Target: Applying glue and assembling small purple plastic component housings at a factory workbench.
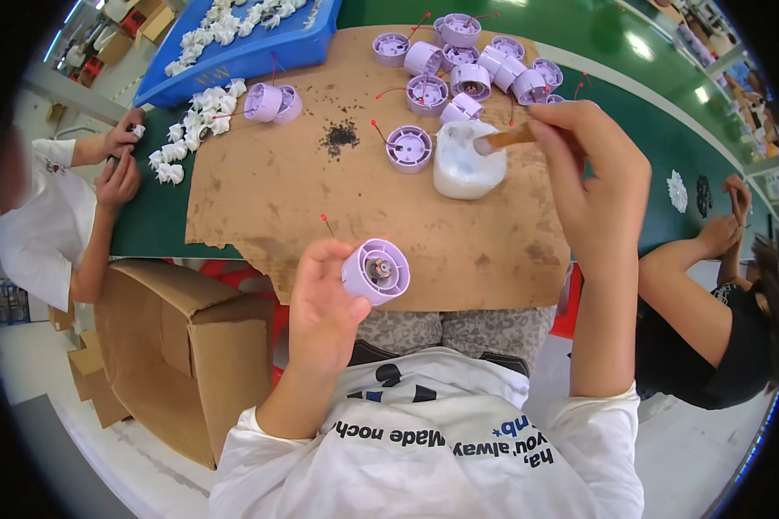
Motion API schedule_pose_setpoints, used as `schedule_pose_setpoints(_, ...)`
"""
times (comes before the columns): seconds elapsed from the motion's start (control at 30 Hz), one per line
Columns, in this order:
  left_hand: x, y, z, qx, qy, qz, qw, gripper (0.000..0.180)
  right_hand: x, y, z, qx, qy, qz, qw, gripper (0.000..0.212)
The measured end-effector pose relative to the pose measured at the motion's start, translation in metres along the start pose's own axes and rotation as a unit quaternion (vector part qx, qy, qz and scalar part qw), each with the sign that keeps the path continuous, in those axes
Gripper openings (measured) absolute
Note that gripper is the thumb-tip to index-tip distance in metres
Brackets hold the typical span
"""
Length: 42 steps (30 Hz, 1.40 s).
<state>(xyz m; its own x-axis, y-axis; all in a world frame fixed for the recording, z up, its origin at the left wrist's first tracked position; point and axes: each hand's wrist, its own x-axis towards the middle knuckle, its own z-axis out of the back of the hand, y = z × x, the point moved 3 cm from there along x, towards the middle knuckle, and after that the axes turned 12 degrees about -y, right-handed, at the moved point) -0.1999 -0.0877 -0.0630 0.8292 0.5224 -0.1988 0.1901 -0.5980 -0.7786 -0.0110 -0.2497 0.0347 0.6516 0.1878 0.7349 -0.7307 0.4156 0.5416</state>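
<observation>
My left hand (318, 307) holds a round lilac plastic housing (377, 272) above the cardboard's near edge. The housing's open face shows a small metal motor in its middle, and a red-tipped wire sticks up behind it. Between the fingers of my right hand (593, 177) is a flat wooden stick (512, 137), tilted down to the left. Its lower end dips into a translucent white tub (469, 166) of whitish, grease-like stuff. Just left of the tub another lilac housing (408, 149) lies on the cardboard.
Several lilac housings (428, 93) with red wires crowd the far side of the cardboard sheet (320, 199). Small black bits (339, 137) lie left of centre. White fluted parts (206, 112) sit beside a blue tray (234, 73). Co-workers sit left and right; an empty carton (182, 346) stands left.
</observation>
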Motion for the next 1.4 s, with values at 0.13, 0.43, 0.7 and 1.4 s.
schedule_pose_setpoints(0.13, 0.000, -0.005, 0.010, 0.004, 0.001, -0.005, 1.000, 0.050, 0.013, 0.011, -0.017, 0.001, 0.102, 0.094, 0.990, 0.006)
schedule_pose_setpoints(0.43, 0.000, -0.015, 0.023, 0.009, -0.016, -0.026, 0.999, 0.049, 0.017, 0.011, -0.039, 0.020, 0.161, 0.121, 0.979, 0.006)
schedule_pose_setpoints(0.7, -0.003, -0.024, 0.038, -0.005, -0.031, -0.041, 0.999, 0.049, 0.038, 0.050, -0.042, -0.001, 0.176, 0.162, 0.971, 0.018)
schedule_pose_setpoints(1.4, -0.028, -0.075, 0.085, -0.056, -0.121, -0.111, 0.985, 0.047, -0.020, 0.143, -0.332, -0.129, 0.168, 0.393, 0.895, 0.009)
